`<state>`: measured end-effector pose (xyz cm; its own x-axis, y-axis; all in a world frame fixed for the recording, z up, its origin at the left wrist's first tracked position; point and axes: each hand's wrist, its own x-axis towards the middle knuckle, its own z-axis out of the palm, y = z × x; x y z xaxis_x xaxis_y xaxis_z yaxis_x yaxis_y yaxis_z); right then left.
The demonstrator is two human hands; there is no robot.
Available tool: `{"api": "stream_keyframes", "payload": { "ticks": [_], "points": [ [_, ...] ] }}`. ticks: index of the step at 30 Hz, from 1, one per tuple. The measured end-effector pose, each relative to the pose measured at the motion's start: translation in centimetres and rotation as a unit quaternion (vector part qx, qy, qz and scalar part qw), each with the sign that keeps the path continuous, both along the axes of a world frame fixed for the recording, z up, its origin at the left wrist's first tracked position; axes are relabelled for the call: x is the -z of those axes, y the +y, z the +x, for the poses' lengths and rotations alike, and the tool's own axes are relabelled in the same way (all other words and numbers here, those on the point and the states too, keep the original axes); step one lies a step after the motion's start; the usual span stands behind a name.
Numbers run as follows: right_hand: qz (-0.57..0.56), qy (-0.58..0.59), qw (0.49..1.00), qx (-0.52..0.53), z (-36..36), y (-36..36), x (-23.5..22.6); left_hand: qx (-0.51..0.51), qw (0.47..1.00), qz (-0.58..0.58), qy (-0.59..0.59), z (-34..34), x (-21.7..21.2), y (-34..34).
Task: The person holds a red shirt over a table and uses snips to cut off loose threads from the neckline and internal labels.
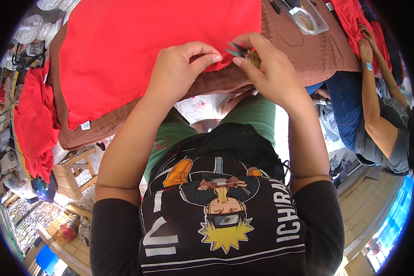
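Observation:
A red garment (138, 41) lies spread over the brown-covered table in front of me. My left hand (179, 66) pinches the garment's near edge between thumb and fingertips, where some loose red threads show. Just to the right, my right hand (273, 69) is closed around small thread snips (237, 49) with a green handle. Their dark blades are parted and point left toward my left fingertips, close to the pinched edge. Whether the blades touch a thread is too small to tell.
Brown quilted cloth (285, 41) covers the table. A clear plastic tray (310, 20) stands at the back right, near a black pen (274, 6). At right, a co-worker's hands (365, 43) handle another red garment (349, 16). More red garments (34, 124) hang at left above a wooden stool (71, 172).

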<state>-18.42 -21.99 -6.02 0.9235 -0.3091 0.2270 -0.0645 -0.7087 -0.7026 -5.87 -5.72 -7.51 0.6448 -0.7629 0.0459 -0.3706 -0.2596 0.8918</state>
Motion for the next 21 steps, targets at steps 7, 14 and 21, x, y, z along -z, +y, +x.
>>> {"api": "stream_keyframes", "payload": {
  "ticks": [7, 14, 21],
  "points": [
    [0.017, -0.006, 0.998, -0.067, -0.7, -0.1, -0.5, 0.014, 0.999, 0.008, 0.046, 0.0, -0.7, 0.2],
    [0.012, -0.018, 0.998, -0.061, -0.3, 0.6, 0.0, -0.001, 0.999, 0.009, 0.045, -0.3, -0.7, 0.2],
    [-0.013, -0.018, 0.998, -0.057, -0.2, 0.9, -0.2, -0.005, 0.999, -0.032, 0.035, -0.5, -0.4, 0.3]
  ]
}}
